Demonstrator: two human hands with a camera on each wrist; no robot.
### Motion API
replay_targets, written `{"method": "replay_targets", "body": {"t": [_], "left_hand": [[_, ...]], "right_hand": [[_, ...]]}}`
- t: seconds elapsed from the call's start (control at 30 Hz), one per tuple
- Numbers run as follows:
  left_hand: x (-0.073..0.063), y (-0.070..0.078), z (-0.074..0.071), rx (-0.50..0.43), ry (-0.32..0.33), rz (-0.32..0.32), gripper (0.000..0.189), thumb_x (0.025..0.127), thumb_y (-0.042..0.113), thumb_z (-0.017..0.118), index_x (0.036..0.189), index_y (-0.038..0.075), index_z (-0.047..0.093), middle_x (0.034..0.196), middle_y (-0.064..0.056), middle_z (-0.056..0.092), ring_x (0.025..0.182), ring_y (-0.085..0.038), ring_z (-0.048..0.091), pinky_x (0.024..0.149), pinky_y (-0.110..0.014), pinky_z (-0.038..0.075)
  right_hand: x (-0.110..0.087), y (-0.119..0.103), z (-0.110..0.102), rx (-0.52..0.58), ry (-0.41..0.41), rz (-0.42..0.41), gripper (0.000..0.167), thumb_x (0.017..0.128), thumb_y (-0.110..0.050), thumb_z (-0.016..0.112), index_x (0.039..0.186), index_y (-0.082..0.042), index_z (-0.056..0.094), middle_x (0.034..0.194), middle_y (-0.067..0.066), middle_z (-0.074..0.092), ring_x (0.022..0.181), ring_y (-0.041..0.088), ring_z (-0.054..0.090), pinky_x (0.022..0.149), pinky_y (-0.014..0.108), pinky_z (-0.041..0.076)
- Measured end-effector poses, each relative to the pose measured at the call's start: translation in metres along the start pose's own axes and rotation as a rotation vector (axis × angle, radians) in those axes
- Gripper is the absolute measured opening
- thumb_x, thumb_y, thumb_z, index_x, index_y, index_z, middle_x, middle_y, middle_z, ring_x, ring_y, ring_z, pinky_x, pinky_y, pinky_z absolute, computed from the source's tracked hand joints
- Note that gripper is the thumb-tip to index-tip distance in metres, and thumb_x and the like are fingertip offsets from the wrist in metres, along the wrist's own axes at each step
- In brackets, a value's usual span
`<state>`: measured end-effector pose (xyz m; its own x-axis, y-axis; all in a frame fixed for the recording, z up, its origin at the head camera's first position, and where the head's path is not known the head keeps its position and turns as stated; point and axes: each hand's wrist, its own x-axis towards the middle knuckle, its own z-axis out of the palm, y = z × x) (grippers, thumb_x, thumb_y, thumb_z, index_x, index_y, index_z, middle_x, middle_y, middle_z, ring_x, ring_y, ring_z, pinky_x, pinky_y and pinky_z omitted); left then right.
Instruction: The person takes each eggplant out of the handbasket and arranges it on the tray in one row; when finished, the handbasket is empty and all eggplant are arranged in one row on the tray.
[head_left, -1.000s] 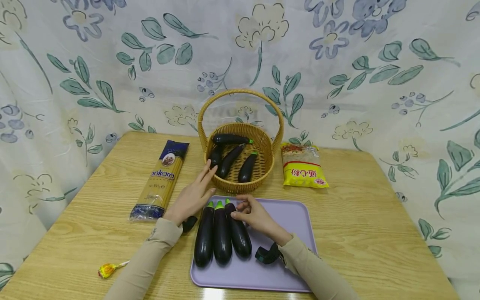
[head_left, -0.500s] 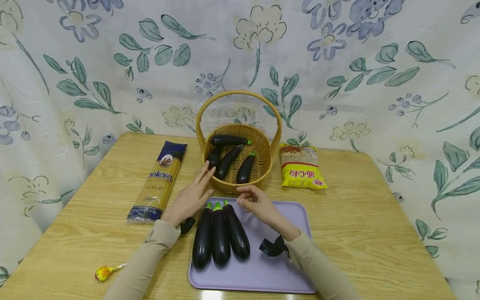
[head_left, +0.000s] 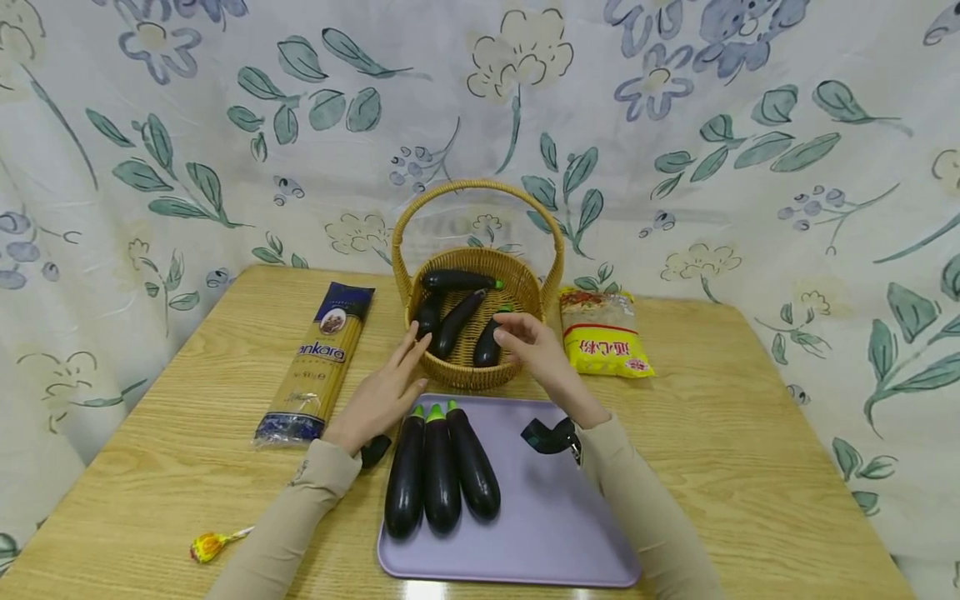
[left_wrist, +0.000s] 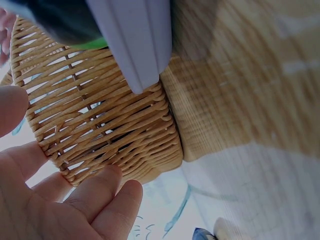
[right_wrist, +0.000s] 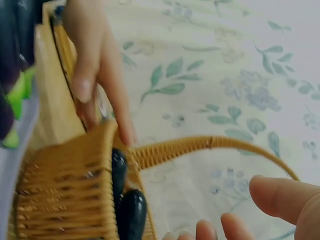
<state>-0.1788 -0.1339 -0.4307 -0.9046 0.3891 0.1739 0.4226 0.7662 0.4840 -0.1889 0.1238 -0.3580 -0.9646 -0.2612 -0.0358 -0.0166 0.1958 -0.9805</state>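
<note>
A wicker basket (head_left: 471, 379) with a tall handle holds several small eggplants (head_left: 459, 321). My left hand (head_left: 375, 404) rests its spread fingers on the basket's left front rim; the left wrist view shows the fingertips against the woven wall (left_wrist: 105, 120). Over the right front part of the basket hovers my right hand (head_left: 546, 358), overlapping a small eggplant (head_left: 486, 346) in the head view. Its thumb (right_wrist: 280, 197) and fingers stand apart with nothing between them. Three large eggplants (head_left: 442, 479) lie side by side on a lilac tray (head_left: 555, 533) in front of the basket.
Left of the basket lies a spaghetti pack (head_left: 318, 367). A yellow pasta bag (head_left: 606, 337) lies to its right. Near my left sleeve is a wrapped lollipop (head_left: 208, 546). A floral curtain (head_left: 337, 167) hangs behind the wooden table (head_left: 727, 467).
My right hand has moved from beside the large eggplants on the tray up and forward over the basket's right front. The left hand has stayed at the rim.
</note>
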Motion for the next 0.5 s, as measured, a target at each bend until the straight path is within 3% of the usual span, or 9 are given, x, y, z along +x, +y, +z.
{"method": "replay_targets", "body": {"t": [0.27, 0.5], "left_hand": [[0.000, 0.000, -0.001, -0.008, -0.002, 0.001, 0.066, 0.101, 0.026, 0.049, 0.157, 0.022, 0.016, 0.166, -0.003, 0.002, 0.107, -0.038, 0.065, 0.071, -0.044, 0.053], [0.000, 0.000, 0.000, -0.003, -0.001, 0.001, 0.066, 0.101, 0.026, 0.049, 0.157, 0.022, 0.016, 0.166, -0.002, 0.001, 0.107, -0.037, 0.065, 0.067, -0.039, 0.052]], "right_hand": [[0.030, -0.002, -0.009, 0.013, -0.010, 0.098, 0.043, 0.101, -0.022, 0.050, 0.141, -0.005, 0.046, 0.138, 0.018, 0.048, 0.131, 0.039, 0.045, 0.108, 0.055, 0.039], [0.046, -0.006, -0.015, 0.017, -0.025, 0.196, 0.047, 0.101, -0.028, 0.050, 0.143, -0.008, 0.042, 0.146, 0.016, 0.042, 0.139, 0.034, 0.038, 0.112, 0.051, 0.037]]}}
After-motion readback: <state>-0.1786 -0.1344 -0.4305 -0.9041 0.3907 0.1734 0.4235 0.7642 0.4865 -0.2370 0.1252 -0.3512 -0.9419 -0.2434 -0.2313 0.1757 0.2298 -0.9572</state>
